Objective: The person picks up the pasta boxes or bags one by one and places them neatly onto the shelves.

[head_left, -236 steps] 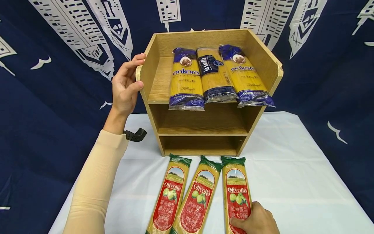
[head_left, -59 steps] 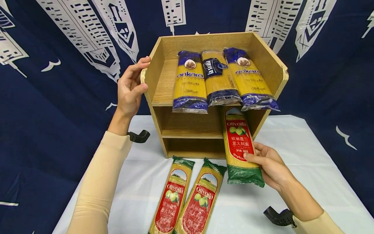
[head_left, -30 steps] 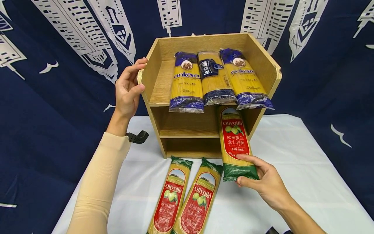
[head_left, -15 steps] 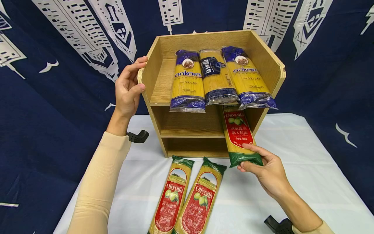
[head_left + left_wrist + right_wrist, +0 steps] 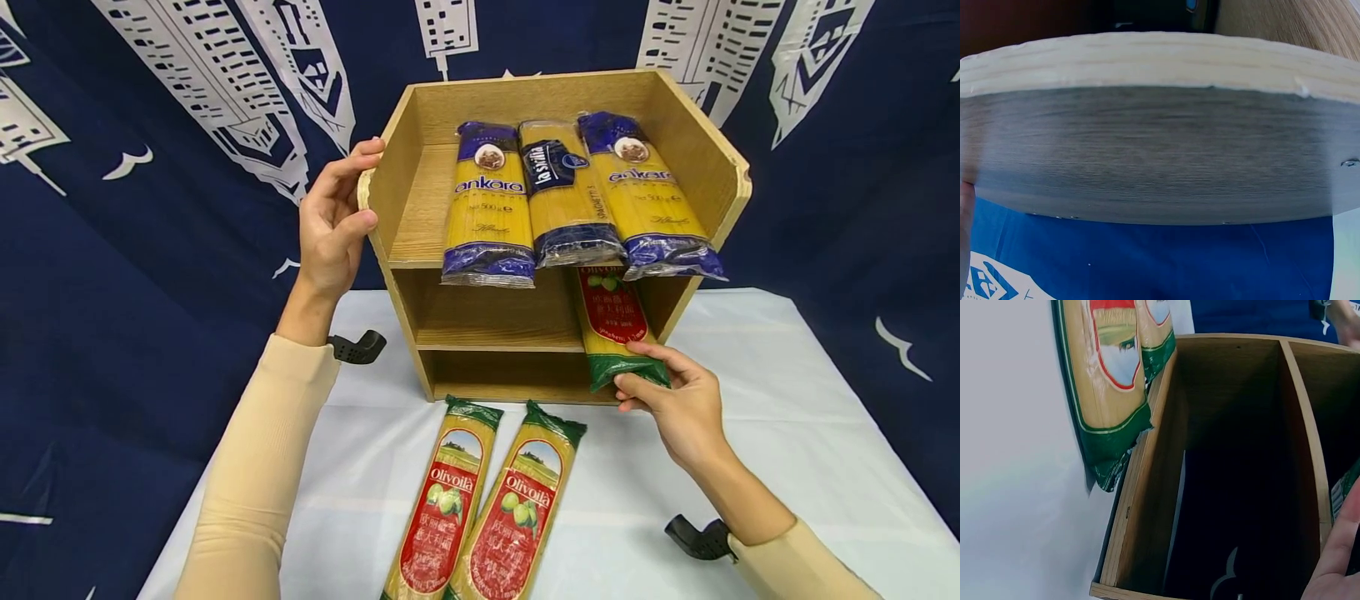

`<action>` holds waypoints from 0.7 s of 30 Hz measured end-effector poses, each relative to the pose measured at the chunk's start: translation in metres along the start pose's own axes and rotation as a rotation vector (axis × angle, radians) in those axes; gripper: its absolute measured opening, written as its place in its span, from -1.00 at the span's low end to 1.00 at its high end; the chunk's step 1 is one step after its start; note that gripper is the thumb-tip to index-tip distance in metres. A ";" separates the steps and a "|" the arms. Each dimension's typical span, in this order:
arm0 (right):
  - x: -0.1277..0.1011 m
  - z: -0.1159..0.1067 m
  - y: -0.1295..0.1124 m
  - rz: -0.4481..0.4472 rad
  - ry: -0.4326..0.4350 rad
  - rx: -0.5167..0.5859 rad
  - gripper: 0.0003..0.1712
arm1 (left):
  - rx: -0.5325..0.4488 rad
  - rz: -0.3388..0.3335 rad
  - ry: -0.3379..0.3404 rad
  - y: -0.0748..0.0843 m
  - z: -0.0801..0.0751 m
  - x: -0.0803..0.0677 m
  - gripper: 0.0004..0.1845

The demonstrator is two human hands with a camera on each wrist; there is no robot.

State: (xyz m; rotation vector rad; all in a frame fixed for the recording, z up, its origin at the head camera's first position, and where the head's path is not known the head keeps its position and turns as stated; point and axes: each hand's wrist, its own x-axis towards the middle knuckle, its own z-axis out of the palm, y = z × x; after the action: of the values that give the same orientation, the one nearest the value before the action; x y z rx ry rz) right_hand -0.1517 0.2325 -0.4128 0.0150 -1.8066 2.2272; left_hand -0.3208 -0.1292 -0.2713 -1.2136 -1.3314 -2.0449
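Two hands, both at a wooden shelf unit (image 5: 701, 158) standing on the counter (image 5: 787, 433), which carries a white cloth.

Right hand (image 5: 675, 404): grips the near, green end of one Olivoila spaghetti packet (image 5: 617, 329), fingers over the top, thumb beneath. Packet lies lengthwise on the middle shelf, right side, most of its length inside the unit, near end projecting past the front edge.

Left hand (image 5: 330, 225): holds the front upper corner of the unit's left side panel, fingers curled over the rim, thumb against the front edge. The left wrist view shows only the panel's edge (image 5: 1160, 62) at close range.

Top shelf: three blue-and-yellow spaghetti packets (image 5: 562, 196), side by side, near ends overhanging the front edge; left part of the shelf bare.

Bottom shelf: nothing visible in it from the head view.

Counter, near side, in front of the unit: two further Olivoila packets (image 5: 480, 508), side by side and touching, green far ends close to the unit's base.

Backdrop: dark blue curtain (image 5: 135, 250) printed with white buildings.
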 end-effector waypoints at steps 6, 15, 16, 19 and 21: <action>0.009 0.004 0.002 -0.008 0.059 -0.015 -0.49 | 0.017 -0.004 -0.004 0.000 -0.001 0.000 -0.49; 0.006 0.001 -0.002 -0.012 0.019 -0.007 -0.53 | 0.004 -0.007 0.005 0.000 0.002 0.000 -0.49; 0.005 -0.001 -0.003 -0.011 -0.004 -0.002 -0.54 | 0.004 -0.007 0.005 0.000 0.002 0.000 -0.49; -0.001 -0.005 -0.007 0.006 -0.068 -0.008 -0.58 | 0.004 -0.005 0.011 0.000 0.002 0.000 -0.49; -0.004 -0.008 -0.009 0.027 -0.104 -0.018 -0.58 | 0.007 -0.004 0.014 0.000 0.002 0.000 -0.49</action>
State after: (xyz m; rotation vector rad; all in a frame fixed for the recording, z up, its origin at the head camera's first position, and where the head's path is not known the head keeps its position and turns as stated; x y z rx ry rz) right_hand -0.1441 0.2409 -0.4067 0.1063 -1.8904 2.2678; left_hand -0.3195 -0.1273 -0.2705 -1.1925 -1.3352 -2.0457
